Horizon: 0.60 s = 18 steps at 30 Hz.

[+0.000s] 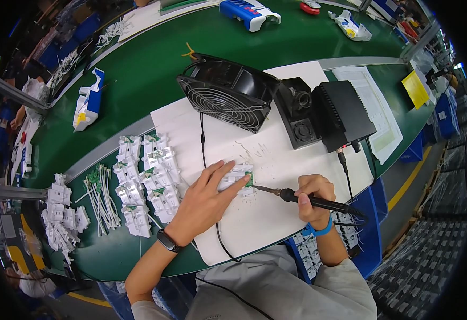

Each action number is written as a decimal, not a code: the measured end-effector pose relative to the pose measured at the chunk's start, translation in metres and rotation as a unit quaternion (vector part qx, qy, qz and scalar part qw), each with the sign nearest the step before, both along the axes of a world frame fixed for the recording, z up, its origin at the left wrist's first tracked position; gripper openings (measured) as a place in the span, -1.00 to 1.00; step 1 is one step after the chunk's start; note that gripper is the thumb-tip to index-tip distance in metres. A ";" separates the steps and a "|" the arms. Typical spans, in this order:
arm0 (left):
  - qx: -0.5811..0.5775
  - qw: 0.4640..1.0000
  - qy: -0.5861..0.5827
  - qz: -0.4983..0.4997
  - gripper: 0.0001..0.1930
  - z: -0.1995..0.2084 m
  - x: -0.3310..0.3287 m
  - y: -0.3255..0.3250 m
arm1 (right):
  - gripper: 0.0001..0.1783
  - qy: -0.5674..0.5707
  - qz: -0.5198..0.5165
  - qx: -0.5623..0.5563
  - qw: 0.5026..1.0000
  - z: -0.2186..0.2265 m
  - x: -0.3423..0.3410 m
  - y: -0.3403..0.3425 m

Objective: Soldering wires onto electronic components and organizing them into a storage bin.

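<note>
On the white board [292, 224], my left hand [204, 205] holds down a small white plastic part [232, 178]. Its fingers lie along the part's far side and the thumb rests at the small green circuit board [250, 180] fitted at the part's right end. My right hand [316, 200] is closed round a black soldering iron [286, 194], which points left. The iron's thin tip meets the green board's right edge or stops just short of it; I cannot tell which. A cable runs from the iron's rear end.
A black fan [225, 93] stands beyond my hands, with an iron stand [300, 101] and black power unit [345, 114] beside it. Left lie rows of white parts [161, 176], wired green boards [101, 200] and a heap of white parts [60, 218]. A blue bin [371, 242] sits below right.
</note>
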<state>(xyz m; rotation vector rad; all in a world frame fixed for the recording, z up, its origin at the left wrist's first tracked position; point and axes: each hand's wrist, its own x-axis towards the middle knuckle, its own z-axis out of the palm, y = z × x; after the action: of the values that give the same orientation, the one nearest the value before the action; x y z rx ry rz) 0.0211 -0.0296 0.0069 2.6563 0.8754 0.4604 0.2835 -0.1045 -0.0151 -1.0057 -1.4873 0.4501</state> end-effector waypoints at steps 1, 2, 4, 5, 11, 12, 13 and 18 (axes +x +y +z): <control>0.000 1.000 0.000 0.000 -0.46 0.000 0.000 0.000 | -0.68 -0.004 -0.005 -0.010 1.000 0.000 0.000 -0.001; 0.000 1.000 0.000 0.000 -0.46 0.001 0.000 0.000 | -0.68 -0.004 -0.006 -0.009 1.000 0.000 0.000 -0.001; 0.002 1.000 0.001 0.004 -0.46 0.001 0.001 0.000 | -0.67 0.002 -0.023 0.004 1.000 -0.001 0.001 0.000; 0.003 1.000 0.001 0.003 -0.46 0.001 0.001 0.000 | -0.67 0.003 -0.024 0.005 1.000 -0.001 0.002 -0.001; 0.027 1.000 0.007 0.008 -0.52 0.003 0.004 0.000 | -0.68 0.004 0.006 -0.037 0.999 0.000 0.004 -0.003; 0.043 0.999 0.006 0.010 -0.51 0.003 0.005 0.000 | -0.68 0.023 -0.035 -0.031 0.999 0.000 0.004 -0.004; 0.059 0.998 0.006 0.012 -0.50 0.002 0.006 -0.001 | -0.68 0.041 -0.075 -0.025 0.996 0.000 0.003 -0.006; 0.107 0.991 0.020 0.082 -0.44 -0.012 0.027 -0.008 | -0.79 0.108 -0.160 0.038 0.980 -0.009 -0.001 0.001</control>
<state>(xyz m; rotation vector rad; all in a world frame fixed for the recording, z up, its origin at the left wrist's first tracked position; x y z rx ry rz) 0.0476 -0.0377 -0.0047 2.8066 1.1195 0.5704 0.2827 -0.1035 -0.0239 -1.0769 -1.1163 0.2596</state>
